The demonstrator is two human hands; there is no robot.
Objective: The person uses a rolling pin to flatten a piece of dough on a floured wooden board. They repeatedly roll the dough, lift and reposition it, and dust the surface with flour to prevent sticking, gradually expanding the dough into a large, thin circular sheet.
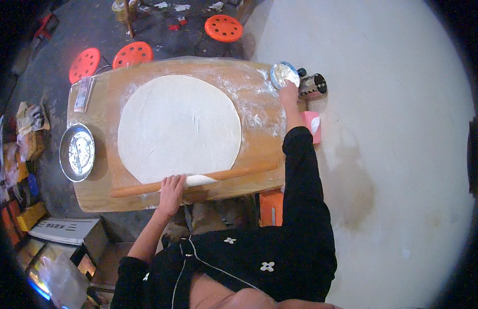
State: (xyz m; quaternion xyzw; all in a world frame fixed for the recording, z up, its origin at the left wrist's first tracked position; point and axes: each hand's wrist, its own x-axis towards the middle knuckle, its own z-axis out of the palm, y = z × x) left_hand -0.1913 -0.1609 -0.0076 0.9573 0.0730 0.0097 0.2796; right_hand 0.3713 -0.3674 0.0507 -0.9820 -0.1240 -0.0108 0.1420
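Observation:
A large round sheet of rolled dough (pixel 179 123) lies on a floured wooden board (pixel 258 148). Its near edge is wrapped around a long wooden rolling pin (pixel 246 170). My left hand (pixel 172 193) rests over the pin, left of its middle, with the fingers curled on top of it. At the board's far right corner stands a blue-rimmed bowl of flour (pixel 279 73). My right hand (pixel 289 90) reaches into this bowl, its fingertips in the flour and hidden there, so whether they grip any is unclear.
A metal basin (pixel 88 170) with a utensil in it stands at the table's left edge. A perforated metal holder (pixel 310 87) and a pink box (pixel 315 133) sit at the right, against the pale wall (pixel 397 135). Red stools (pixel 132 54) stand beyond the table.

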